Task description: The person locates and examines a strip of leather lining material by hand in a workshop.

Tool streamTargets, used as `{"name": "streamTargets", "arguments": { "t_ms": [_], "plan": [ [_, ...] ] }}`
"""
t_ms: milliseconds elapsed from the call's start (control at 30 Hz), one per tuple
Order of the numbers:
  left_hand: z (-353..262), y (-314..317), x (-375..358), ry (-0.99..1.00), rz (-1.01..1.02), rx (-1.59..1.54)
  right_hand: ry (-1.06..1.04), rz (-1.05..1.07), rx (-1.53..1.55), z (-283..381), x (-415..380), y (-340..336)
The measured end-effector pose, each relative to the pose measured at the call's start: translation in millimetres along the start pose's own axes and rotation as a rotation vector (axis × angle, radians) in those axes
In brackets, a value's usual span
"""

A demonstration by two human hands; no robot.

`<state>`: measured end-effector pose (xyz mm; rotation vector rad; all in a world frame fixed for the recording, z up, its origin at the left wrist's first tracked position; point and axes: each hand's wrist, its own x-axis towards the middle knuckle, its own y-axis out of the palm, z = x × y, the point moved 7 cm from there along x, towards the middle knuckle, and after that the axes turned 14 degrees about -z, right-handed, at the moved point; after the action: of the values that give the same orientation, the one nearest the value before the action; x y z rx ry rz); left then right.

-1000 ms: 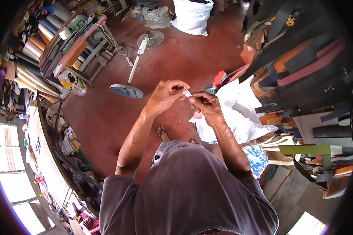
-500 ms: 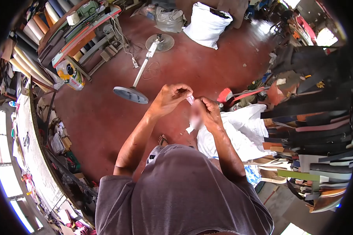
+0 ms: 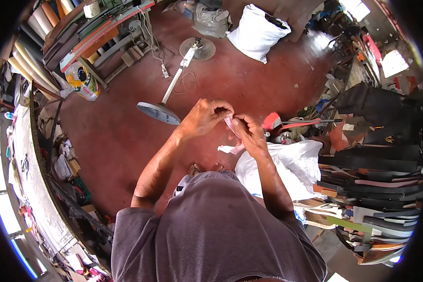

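We looked down on a red floor [image 3: 127, 131] that spread beneath everything, with layered strips of material [image 3: 380, 183] stacked along the right and a pedestal fan [image 3: 176, 79] standing beyond the left hand [image 3: 202, 118]. White sheeting [image 3: 286, 167] lay beneath and beside the right forearm, while a dark grey shirt [image 3: 230, 225] filled the near part of the view, and both arms reached forward from it.

Out ahead of the chest we had the two hands together, their fingertips almost meeting. The left hand came in from the left, thumb and forefinger pinched on the upper end of a pink strip [image 3: 231, 126]; the right hand [image 3: 251, 136] came in from the right and gripped the same strip a little lower. So the strip sat in both grasps at once — to the right of the left hand, at the left edge of the right — and we judged the right hand the nearer, since more of the length ran beside its fingers.

The long axis slanted: from the left fingertips the upper part ran rightward and back toward our body. Below, a paler tail [image 3: 229, 149] came out under the right hand and pointed leftward, its tip unheld — the right hand hid the bend between.
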<state>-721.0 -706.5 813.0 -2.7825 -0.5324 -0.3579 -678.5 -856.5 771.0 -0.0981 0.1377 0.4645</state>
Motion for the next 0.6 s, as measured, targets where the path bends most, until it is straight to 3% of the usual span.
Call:
{"name": "streamTargets", "arguments": {
  "t_ms": [267, 600],
  "plan": [
    [12.4, 5.3, 51.7, 0.076, 0.095, 0.072, -0.139, 0.013, -0.181, 11.9, 52.0, -7.0],
    [47.3, 48.9, 137.6, -0.135, 0.143, -0.004, -0.145, 0.071, -0.143, 21.2, 150.2, -51.4]
  ]
}}
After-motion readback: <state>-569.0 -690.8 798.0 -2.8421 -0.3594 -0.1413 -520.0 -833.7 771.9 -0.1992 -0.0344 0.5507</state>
